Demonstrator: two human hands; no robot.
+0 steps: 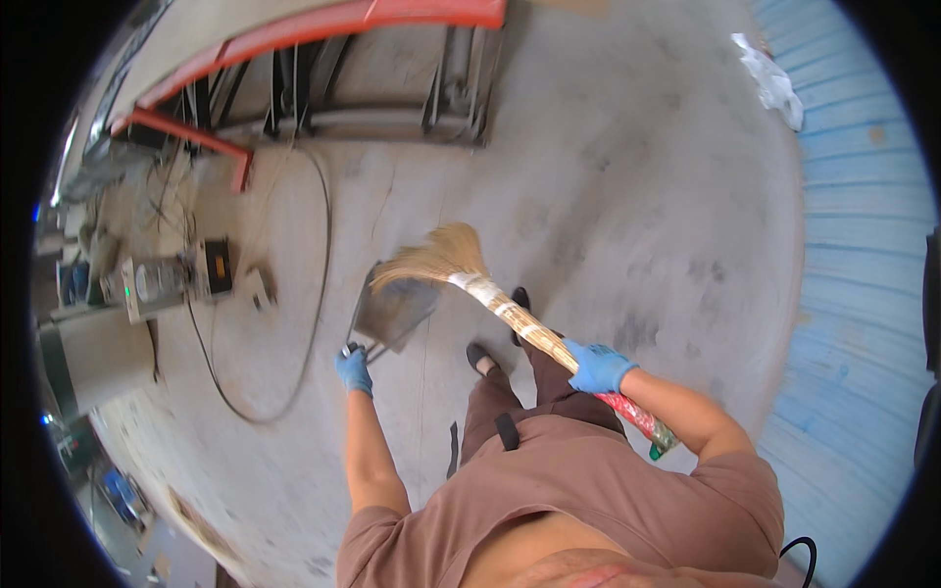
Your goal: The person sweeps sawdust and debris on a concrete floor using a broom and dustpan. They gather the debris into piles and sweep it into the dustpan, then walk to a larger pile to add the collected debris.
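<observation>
My right hand [599, 367], in a blue glove, is closed round the handle of a straw broom [529, 330]. The broom's pale bristles fan out at the far left end, over part of a dustpan. Red and green wrapping covers the end of the handle behind my hand. My left hand [354, 370], also gloved in blue, grips the metal handle of the grey dustpan [387, 314]. The pan hangs in front of me to the left, its upper part hidden by the bristles. Whether anything lies in it I cannot make out.
A red-edged metal frame [323, 22] stands at the far left. A dark cable [328, 225] loops over the concrete floor [627, 186], near a small black box [213, 267] and other equipment. Along the right runs a blue corrugated wall [853, 294]; a white plastic bag [769, 83] lies beside it.
</observation>
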